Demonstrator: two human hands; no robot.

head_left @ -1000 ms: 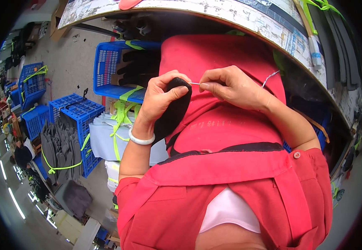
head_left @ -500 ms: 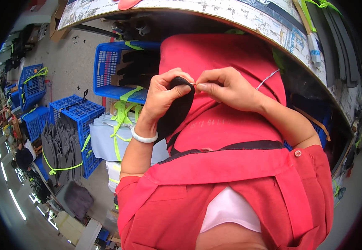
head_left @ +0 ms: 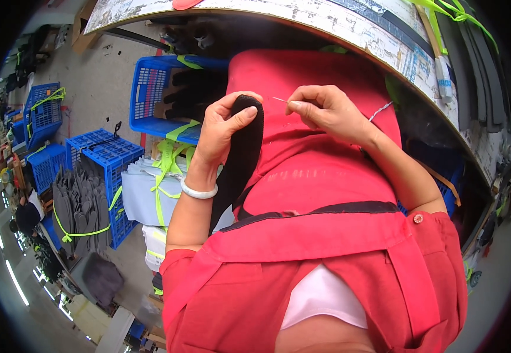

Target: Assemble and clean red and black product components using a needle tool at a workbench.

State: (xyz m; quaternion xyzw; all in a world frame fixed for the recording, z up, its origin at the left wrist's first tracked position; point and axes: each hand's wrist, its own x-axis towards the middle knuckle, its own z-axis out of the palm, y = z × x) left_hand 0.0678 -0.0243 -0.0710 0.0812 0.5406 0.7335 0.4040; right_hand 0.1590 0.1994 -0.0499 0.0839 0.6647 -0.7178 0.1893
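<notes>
My left hand (head_left: 215,126) is closed round a long black fabric piece (head_left: 241,144) with a rounded upper end and a stitched-looking edge. The thumb presses on its face near the top, and the rest hangs down beside my wrist. To the right of it, a small gap away, my right hand (head_left: 333,115) pinches a thin needle (head_left: 278,99) between thumb and forefinger. Its fine tip points left toward the fabric; whether a thread runs from it I cannot tell. Both hands are above the red apron (head_left: 320,153) over my lap.
A worn white worktable (head_left: 326,26) curves across the far side. Left of my lap stands a blue crate (head_left: 144,120) with black pieces inside. Nearby are a tied light-grey stack (head_left: 141,197), another blue crate (head_left: 123,194) and a grey bundle (head_left: 82,206). Dark strips (head_left: 473,65) hang at right.
My hands have parted: the right moved away from the fabric's edge with the needle, now plainly visible. My left hand shifted slightly left and turned the black fabric more upright.
</notes>
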